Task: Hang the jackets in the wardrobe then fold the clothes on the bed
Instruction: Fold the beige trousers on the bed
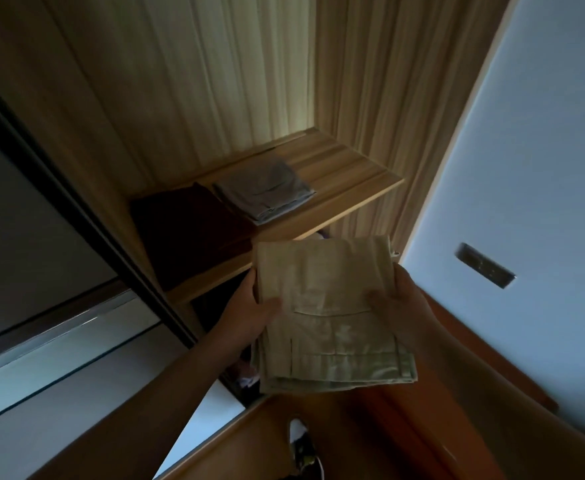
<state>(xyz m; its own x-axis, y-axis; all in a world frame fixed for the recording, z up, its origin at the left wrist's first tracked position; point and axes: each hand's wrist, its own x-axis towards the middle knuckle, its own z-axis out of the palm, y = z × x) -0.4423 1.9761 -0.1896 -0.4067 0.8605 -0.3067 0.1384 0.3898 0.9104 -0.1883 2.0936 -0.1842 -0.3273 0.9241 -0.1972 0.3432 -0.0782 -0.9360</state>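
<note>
Both hands held a folded beige garment (329, 313) in the air before the open wardrobe, just below and in front of its wooden shelf (350, 168); a flapped pocket and a stitched hem showed on the upper face, so it looked like trousers. The left hand (249, 315) gripped the left edge, thumb laid over the top of the cloth and the other fingers curled beneath, out of sight; the right hand (403, 303) gripped the right edge in the same way, thumb pressed on the fabric near the pocket flap. The bundle lay roughly flat, its far end tilted up towards the shelf and not touching it.

On the shelf lay two folded pieces side by side: a grey one (267, 192) nearer the middle and a dark maroon one (187, 233) to its left, their edges touching or nearly so; the dim light did not settle which. To the left stood a sliding door (24, 220) with a dark frame; to the right a pale wall (543, 133) carried a dark switch plate (485, 265). Low down, a shoe (299, 441) stood on the wooden floor (249, 448).
</note>
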